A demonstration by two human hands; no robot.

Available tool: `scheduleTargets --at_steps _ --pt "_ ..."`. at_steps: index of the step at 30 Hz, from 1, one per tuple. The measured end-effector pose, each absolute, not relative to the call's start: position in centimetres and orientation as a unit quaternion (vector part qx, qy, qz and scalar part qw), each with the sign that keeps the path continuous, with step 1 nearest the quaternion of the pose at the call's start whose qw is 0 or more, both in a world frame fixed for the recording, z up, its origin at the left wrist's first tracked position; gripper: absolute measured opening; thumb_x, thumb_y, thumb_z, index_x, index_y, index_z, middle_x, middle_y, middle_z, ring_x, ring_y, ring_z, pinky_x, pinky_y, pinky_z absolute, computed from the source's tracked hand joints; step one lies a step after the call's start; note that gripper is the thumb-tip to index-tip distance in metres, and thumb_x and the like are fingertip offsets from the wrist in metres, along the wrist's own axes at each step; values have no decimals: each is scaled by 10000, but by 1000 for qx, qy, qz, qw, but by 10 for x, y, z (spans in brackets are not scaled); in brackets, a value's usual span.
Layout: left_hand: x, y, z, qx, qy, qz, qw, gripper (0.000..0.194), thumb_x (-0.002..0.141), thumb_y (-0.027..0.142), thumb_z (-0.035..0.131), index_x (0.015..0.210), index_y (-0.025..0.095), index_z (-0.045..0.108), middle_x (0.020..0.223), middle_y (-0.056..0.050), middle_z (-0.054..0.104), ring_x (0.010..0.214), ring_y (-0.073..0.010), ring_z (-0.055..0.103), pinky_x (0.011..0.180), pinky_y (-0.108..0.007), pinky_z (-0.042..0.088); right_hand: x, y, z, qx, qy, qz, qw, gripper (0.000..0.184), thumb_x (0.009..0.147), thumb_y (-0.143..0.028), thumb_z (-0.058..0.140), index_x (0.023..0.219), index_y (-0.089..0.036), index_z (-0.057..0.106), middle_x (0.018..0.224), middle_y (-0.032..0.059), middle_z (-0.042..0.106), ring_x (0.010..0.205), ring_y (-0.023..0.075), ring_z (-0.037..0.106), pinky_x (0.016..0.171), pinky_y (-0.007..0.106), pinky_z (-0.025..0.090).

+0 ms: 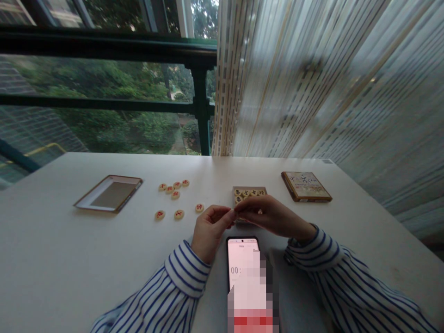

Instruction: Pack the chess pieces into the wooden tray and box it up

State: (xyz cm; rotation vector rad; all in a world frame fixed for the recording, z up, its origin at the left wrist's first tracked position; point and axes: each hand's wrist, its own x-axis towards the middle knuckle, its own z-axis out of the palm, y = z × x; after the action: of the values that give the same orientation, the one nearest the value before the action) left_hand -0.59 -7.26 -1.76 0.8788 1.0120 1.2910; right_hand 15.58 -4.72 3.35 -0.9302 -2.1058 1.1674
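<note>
Head: beyond the phone (242,263), left hand (210,231) and right hand (274,216) pinch something indistinct (232,212), half-hiding the piece-filled box (249,187).

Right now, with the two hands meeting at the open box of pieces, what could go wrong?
The left hand might brush the nearest red-marked piece, lying loose close by. The right hand partly hides the open box and could nudge the dark-marked pieces inside. The phone lies between the striped sleeves, so either might bump it.
</note>
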Motion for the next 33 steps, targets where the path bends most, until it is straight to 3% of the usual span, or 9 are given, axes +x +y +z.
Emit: scheduleTargets --at_steps 6,13,33 --pt "-7 -73 -18 370 436 555 604 204 641 304 693 712 125 627 632 -27 646 551 -103 578 571 -234 452 154 -49 34 -351 -821 364 266 174 798 -250 544 925 -168 631 739 13 638 636 95 549 562 221 438" --pt "-6 -74 -13 342 409 566 629 222 645 301 684 775 123 668 668 -49 665 596 -118 595 593 -243 466 155 -49 37 -343 -832 328 286 180 806 -293 540 905 -171 627 705 1 614 603 83 515 538 209 417" --pt "-4 -73 -17 348 404 567 628 222 642 271 700 809 127 676 714 -48 690 610 -103 606 617 -225 475 158 -49 39 -335 -893 181 238 150 808 -276 540 910 -175 584 803 29 622 706 114 553 632 244 432"
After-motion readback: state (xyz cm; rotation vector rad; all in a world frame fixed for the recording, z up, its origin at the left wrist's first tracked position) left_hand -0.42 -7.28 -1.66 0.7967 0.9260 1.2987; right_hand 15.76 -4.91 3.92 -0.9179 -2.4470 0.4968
